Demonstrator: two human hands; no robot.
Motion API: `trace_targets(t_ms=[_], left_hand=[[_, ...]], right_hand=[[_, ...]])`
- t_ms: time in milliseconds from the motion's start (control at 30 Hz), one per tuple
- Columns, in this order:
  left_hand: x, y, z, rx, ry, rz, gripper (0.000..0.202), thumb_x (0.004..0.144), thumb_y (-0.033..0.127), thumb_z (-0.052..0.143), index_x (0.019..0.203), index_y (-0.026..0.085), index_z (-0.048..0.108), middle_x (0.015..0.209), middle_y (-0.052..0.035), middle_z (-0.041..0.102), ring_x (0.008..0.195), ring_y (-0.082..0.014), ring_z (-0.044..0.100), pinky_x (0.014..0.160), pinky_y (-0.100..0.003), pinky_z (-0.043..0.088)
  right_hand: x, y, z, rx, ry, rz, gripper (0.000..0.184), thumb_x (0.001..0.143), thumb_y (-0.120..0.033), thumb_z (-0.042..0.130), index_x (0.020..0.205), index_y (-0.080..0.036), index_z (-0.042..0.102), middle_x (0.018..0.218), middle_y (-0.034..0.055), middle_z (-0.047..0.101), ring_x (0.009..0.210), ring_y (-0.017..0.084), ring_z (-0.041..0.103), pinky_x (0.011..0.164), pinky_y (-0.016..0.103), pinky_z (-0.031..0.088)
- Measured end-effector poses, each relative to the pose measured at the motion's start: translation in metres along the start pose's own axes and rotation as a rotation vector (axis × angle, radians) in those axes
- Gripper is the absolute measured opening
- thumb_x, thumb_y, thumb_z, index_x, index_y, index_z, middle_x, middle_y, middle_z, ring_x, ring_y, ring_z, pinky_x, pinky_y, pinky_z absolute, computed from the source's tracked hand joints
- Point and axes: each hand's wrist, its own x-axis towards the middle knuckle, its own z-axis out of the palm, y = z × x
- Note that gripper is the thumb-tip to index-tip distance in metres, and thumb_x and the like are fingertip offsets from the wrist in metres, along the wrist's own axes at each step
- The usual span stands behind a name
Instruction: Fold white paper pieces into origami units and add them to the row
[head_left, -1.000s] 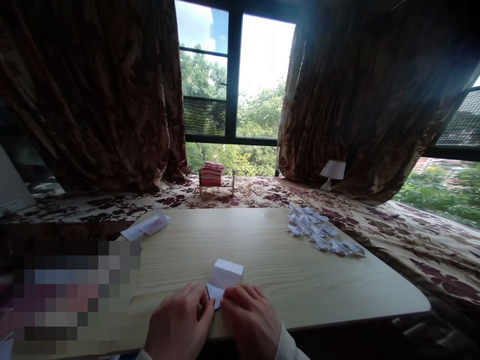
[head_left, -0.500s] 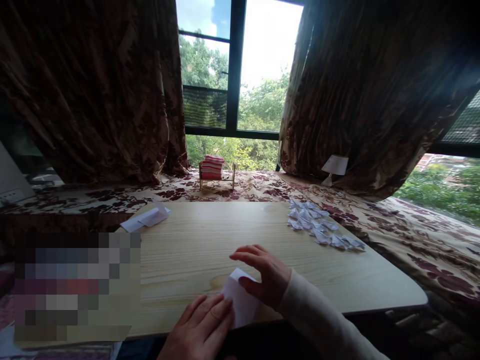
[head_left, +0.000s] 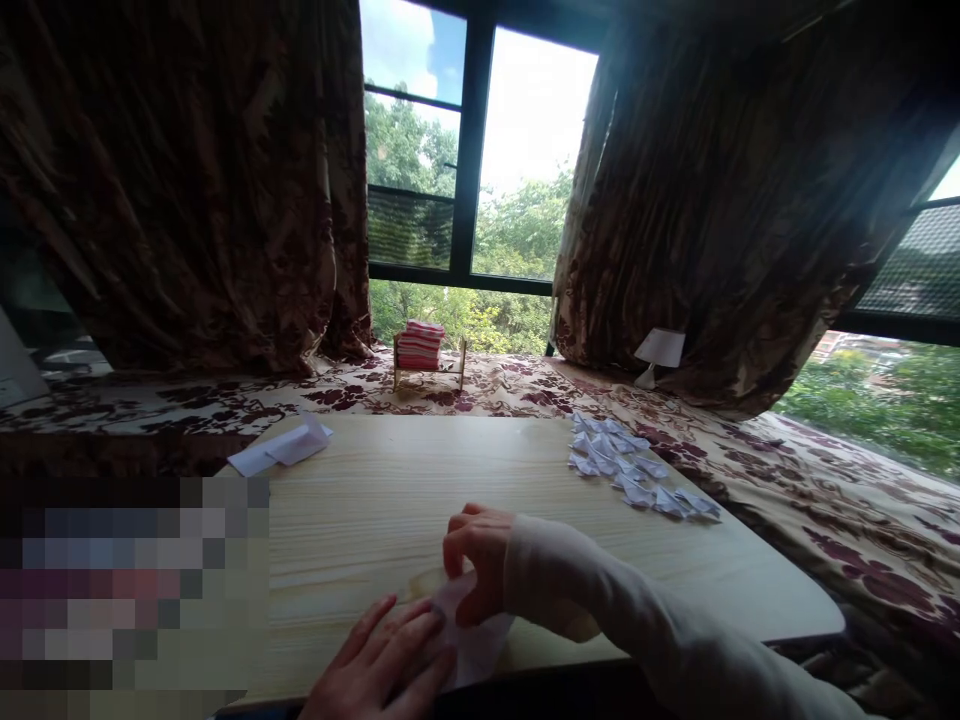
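Dark patterned curtains (head_left: 187, 190) are seen across the upper frame, parted at a window (head_left: 480, 150) in the upper centre. A light wooden table (head_left: 420, 480) fills the lower middle of the frame. A scatter of small folded paper pieces (head_left: 634, 465) is noted on the table right of centre, and loose paper (head_left: 281, 447) at its far left corner. The white sheet (head_left: 476, 640) lies at the near table edge, bottom centre. Since a second ago it has been moved from an upright fold between both hands to lying flatter. The left hand (head_left: 382, 665) is now pressed flat on it with fingers spread; the right hand (head_left: 480, 560), which was open half a second ago, is now curled, pinching the sheet's upper edge. A new fold is judged to be under way.
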Motion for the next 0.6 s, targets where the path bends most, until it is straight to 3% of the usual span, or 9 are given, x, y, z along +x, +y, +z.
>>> trace_targets(t_ms=[100, 200, 300, 433, 533, 600], left_hand=[[-0.01, 0.002, 0.016, -0.055, 0.202, -0.075, 0.031, 0.087, 0.015, 0.037, 0.094, 0.023, 0.065, 0.094, -0.0035, 0.07, 0.102, -0.0152, 0.058, 0.102, -0.034, 0.033], [-0.014, 0.006, 0.023, -0.108, 0.195, -0.125, 0.027, 0.086, 0.017, 0.04, 0.094, 0.023, 0.066, 0.095, -0.0051, 0.068, 0.102, -0.0171, 0.058, 0.099, -0.036, 0.037], [-0.009, 0.007, 0.015, -0.11, 0.202, -0.149, 0.026, 0.086, 0.018, 0.041, 0.092, 0.023, 0.066, 0.095, -0.0052, 0.069, 0.098, -0.0165, 0.059, 0.094, -0.033, 0.041], [-0.004, 0.006, 0.005, -0.076, 0.031, -0.105, 0.023, 0.084, 0.016, 0.045, 0.094, 0.022, 0.065, 0.097, -0.0055, 0.069, 0.097, -0.0169, 0.06, 0.087, -0.03, 0.046], [-0.009, 0.006, 0.01, -0.068, 0.153, -0.133, 0.027, 0.085, 0.016, 0.04, 0.095, 0.023, 0.065, 0.096, -0.0062, 0.069, 0.097, -0.0177, 0.06, 0.086, -0.032, 0.046], [-0.012, 0.004, 0.014, -0.048, 0.152, -0.118, 0.028, 0.086, 0.017, 0.04, 0.096, 0.024, 0.064, 0.097, -0.0065, 0.069, 0.099, -0.0184, 0.059, 0.086, -0.033, 0.046]], right_hand=[[-0.002, 0.003, 0.005, 0.063, 0.093, 0.084, 0.026, 0.053, -0.017, 0.076, 0.078, -0.019, 0.067, 0.073, -0.0004, 0.064, 0.069, 0.015, 0.055, 0.059, 0.022, 0.042], [-0.008, 0.003, 0.012, 0.101, 0.19, 0.156, 0.014, 0.065, -0.014, 0.064, 0.077, -0.02, 0.066, 0.068, -0.0017, 0.064, 0.058, 0.012, 0.053, 0.052, 0.021, 0.037], [-0.013, -0.002, 0.019, -0.014, 0.247, 0.086, 0.013, 0.068, -0.01, 0.06, 0.073, -0.02, 0.066, 0.069, -0.0008, 0.065, 0.061, 0.012, 0.053, 0.056, 0.023, 0.036], [-0.023, -0.014, 0.032, -0.297, 0.422, -0.035, 0.011, 0.074, -0.014, 0.061, 0.065, -0.021, 0.062, 0.069, 0.0, 0.06, 0.068, 0.015, 0.05, 0.06, 0.028, 0.031], [-0.033, -0.022, 0.04, -0.347, 0.548, -0.086, 0.012, 0.079, -0.017, 0.059, 0.068, -0.019, 0.059, 0.069, 0.0001, 0.058, 0.072, 0.015, 0.048, 0.063, 0.03, 0.029], [-0.039, -0.025, 0.043, -0.338, 0.586, -0.11, 0.013, 0.083, -0.018, 0.054, 0.072, -0.018, 0.059, 0.07, 0.0005, 0.058, 0.073, 0.016, 0.048, 0.062, 0.03, 0.029]])
